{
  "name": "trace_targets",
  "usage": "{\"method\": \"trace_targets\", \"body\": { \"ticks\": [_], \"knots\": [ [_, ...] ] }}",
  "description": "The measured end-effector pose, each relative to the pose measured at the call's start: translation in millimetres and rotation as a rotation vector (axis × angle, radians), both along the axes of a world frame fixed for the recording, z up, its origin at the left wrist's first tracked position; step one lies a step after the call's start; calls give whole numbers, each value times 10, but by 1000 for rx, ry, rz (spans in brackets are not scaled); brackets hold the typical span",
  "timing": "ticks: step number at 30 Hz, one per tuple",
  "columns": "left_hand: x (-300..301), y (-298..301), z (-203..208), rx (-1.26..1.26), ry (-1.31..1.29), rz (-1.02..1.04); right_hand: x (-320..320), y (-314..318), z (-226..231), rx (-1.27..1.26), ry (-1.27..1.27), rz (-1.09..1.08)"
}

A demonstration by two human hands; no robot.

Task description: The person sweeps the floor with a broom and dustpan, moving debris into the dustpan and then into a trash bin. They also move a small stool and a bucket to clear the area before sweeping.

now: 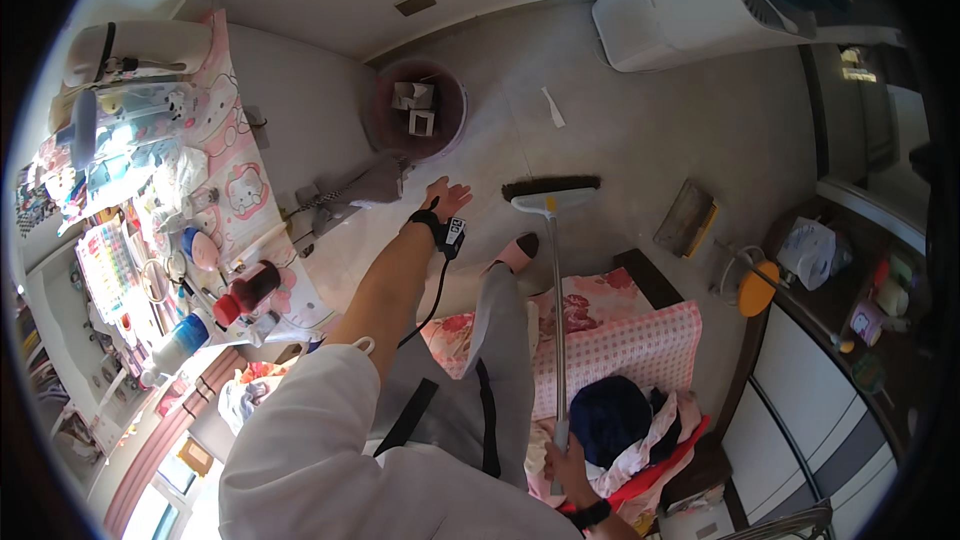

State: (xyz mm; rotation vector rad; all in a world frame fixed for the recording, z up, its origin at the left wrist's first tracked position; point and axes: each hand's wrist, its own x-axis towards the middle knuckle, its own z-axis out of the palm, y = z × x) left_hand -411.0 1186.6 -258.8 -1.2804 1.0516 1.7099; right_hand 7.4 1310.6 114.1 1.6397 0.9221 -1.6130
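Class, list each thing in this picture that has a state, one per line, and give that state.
Left hand: open, fingers spread, holding nothing.
Right hand: closed round the broom handle.
Broom: bristles on the floor, handle upright.
Bin: uncovered, boxes inside.
Red-capped bottle: capped, lying tilted.

The long metal-handled broom point(556, 202) has a white head and dark bristles; the round plastic waste bin point(380, 125) is pink; the quilted bed cover point(620, 345) is pink-checked and floral.
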Motion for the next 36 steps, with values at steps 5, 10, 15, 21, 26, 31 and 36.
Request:
{"method": "trace_targets", "body": {
  "ticks": [5,10,15,21,26,31,36],
  "knots": [
    [-240,-94,-774,46,-61,304,514,296,67,21,-164,500],
    [-399,-182,-1371,-10,77,480,770,475,-70,247,-271,999],
    [-210,-242,-1748,104,320,624,515,752,-532,474,130,712],
    [1017,-261,-1038,-252,135,191,-381,1057,-519,300,102,433],
    [1813,-726,-278,-311,65,-142,-1120,1125,-533,193,221,419],
    [2105,-1026,219,-247,-45,-29,-1828,833,-994,101,374,501],
    [2144,-1306,481,-251,-70,-102,-2404,507,-1736,21,499,602]
  ]
}}
